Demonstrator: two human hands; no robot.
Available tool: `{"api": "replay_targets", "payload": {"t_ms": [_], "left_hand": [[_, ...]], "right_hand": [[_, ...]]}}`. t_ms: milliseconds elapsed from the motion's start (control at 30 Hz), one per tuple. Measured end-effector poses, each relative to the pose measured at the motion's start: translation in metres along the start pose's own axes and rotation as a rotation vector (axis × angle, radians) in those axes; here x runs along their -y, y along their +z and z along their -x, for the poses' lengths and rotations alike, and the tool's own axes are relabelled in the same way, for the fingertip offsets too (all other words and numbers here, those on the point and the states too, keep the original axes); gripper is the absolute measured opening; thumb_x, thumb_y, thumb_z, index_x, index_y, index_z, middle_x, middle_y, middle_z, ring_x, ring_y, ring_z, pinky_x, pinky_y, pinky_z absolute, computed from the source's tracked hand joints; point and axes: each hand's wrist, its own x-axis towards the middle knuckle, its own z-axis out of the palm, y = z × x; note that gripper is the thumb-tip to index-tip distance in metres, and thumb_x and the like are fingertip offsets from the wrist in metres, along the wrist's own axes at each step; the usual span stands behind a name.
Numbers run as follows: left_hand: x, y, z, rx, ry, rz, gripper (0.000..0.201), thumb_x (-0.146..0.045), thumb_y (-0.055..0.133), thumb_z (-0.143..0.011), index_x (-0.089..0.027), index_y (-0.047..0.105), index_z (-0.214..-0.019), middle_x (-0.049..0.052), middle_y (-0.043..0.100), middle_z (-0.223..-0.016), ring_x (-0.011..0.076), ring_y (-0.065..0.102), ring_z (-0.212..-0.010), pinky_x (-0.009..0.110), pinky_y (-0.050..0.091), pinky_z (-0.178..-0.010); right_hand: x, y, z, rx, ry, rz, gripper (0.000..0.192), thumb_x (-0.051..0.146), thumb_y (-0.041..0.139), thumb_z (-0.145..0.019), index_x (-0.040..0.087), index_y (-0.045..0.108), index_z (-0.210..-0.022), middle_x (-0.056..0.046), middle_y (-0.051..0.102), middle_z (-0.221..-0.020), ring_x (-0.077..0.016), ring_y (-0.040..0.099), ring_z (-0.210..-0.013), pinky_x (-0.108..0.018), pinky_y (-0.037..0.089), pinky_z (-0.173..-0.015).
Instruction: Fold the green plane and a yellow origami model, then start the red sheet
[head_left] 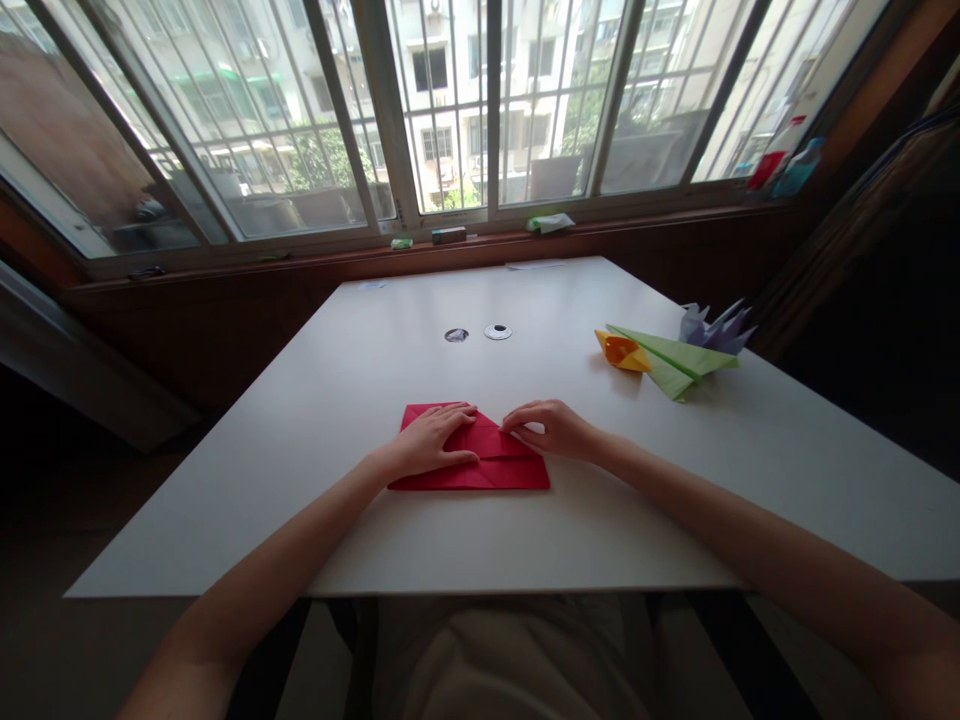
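A red sheet of folded paper (502,474) lies on the white table in front of me, with creases and a slit along its middle. Its upper right corner is folded in at a slant. My left hand (439,438) rests flat on the paper's left part, fingers stretched out and thumb apart. At the slanted upper right edge, my right hand (551,427) pinches the paper between thumb and fingertips. Part of the paper is hidden under my left hand.
Right of the paper, a yellow paper boat (624,352), a light green paper plane (679,358) and a purple folded paper piece (716,328) sit on the white table (300,400). Two round inserts are set in the tabletop. Small packets (551,223) and bottles (799,168) stand on the windowsill.
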Motion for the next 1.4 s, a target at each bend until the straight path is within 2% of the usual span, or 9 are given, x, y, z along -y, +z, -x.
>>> {"api": "replay_targets", "payload": {"t_ms": [267,433,633,800,933,1000,1067,1200,1400], "left_hand": [[0.003,0.002,-0.001,-0.012,0.009,0.015,0.062,-0.055,0.054,-0.078,-0.018,0.044,-0.128,0.008,0.040,-0.142,0.0222,0.033,-0.133,0.039,0.026,-0.111],[0.001,0.001,0.000,-0.006,0.005,0.011,0.062,-0.055,0.053,-0.079,-0.018,0.043,-0.128,0.008,0.040,-0.142,0.0218,0.032,-0.133,0.040,0.026,-0.111],[0.001,0.001,0.000,-0.002,0.009,0.007,0.060,-0.053,0.053,-0.079,-0.018,0.044,-0.127,0.008,0.039,-0.142,0.0218,0.032,-0.134,0.040,0.027,-0.111],[0.001,0.001,0.001,-0.024,0.032,-0.036,0.058,-0.053,0.053,-0.080,-0.018,0.045,-0.127,0.009,0.040,-0.142,0.0232,0.034,-0.133,0.041,0.030,-0.109],[-0.005,0.003,0.003,-0.075,0.179,-0.170,0.043,-0.044,0.046,-0.087,-0.020,0.052,-0.122,0.006,0.048,-0.136,0.0228,0.039,-0.129,0.042,0.030,-0.109],[-0.010,0.005,0.003,-0.065,0.290,-0.207,0.036,-0.035,0.039,-0.092,-0.020,0.055,-0.120,0.004,0.055,-0.130,0.0191,0.045,-0.124,0.037,0.033,-0.108],[-0.015,0.007,0.003,-0.051,0.338,-0.209,0.037,-0.031,0.036,-0.093,-0.018,0.054,-0.122,0.004,0.056,-0.128,0.0168,0.049,-0.121,0.032,0.036,-0.106],[-0.013,0.009,0.001,-0.067,0.265,-0.205,0.038,-0.031,0.035,-0.093,-0.017,0.053,-0.124,0.006,0.053,-0.131,0.0175,0.049,-0.122,0.032,0.038,-0.105],[0.006,0.007,-0.004,-0.130,0.111,-0.196,0.042,-0.035,0.035,-0.093,-0.015,0.051,-0.126,0.006,0.054,-0.131,0.0185,0.046,-0.125,0.034,0.037,-0.106]], "right_hand": [[-0.003,-0.005,-0.001,0.062,0.009,-0.029,0.018,0.029,0.056,-0.081,0.019,0.071,-0.084,-0.004,0.073,-0.085,-0.0159,0.066,-0.075,-0.025,0.049,-0.072],[0.000,-0.014,-0.002,0.154,0.033,-0.050,0.019,0.029,0.060,-0.078,0.021,0.071,-0.090,-0.002,0.073,-0.090,-0.0160,0.067,-0.077,-0.024,0.049,-0.073],[0.002,-0.030,-0.004,0.355,0.115,-0.078,0.035,0.033,0.062,-0.075,0.023,0.066,-0.109,-0.002,0.068,-0.109,-0.0201,0.064,-0.095,-0.027,0.046,-0.083],[0.003,-0.037,-0.001,0.451,0.129,-0.091,0.045,0.032,0.061,-0.076,0.022,0.059,-0.120,-0.004,0.061,-0.122,-0.0215,0.058,-0.108,-0.029,0.043,-0.092],[0.003,-0.038,0.001,0.458,0.121,-0.087,0.047,0.032,0.061,-0.076,0.023,0.057,-0.122,-0.004,0.060,-0.123,-0.0212,0.058,-0.108,-0.030,0.042,-0.092],[0.003,-0.038,0.001,0.458,0.111,-0.089,0.047,0.033,0.061,-0.076,0.023,0.057,-0.122,-0.003,0.059,-0.124,-0.0211,0.057,-0.109,-0.029,0.042,-0.093],[0.002,-0.038,0.001,0.462,0.108,-0.091,0.048,0.034,0.061,-0.076,0.024,0.057,-0.122,-0.003,0.058,-0.126,-0.0215,0.055,-0.112,-0.028,0.041,-0.094],[0.001,-0.037,0.001,0.467,0.117,-0.082,0.048,0.033,0.061,-0.075,0.024,0.057,-0.122,-0.003,0.057,-0.127,-0.0222,0.054,-0.114,-0.028,0.040,-0.095],[0.002,-0.038,0.001,0.478,0.120,-0.072,0.048,0.032,0.061,-0.076,0.024,0.057,-0.123,-0.003,0.056,-0.128,-0.0226,0.054,-0.115,-0.029,0.039,-0.096]]}}
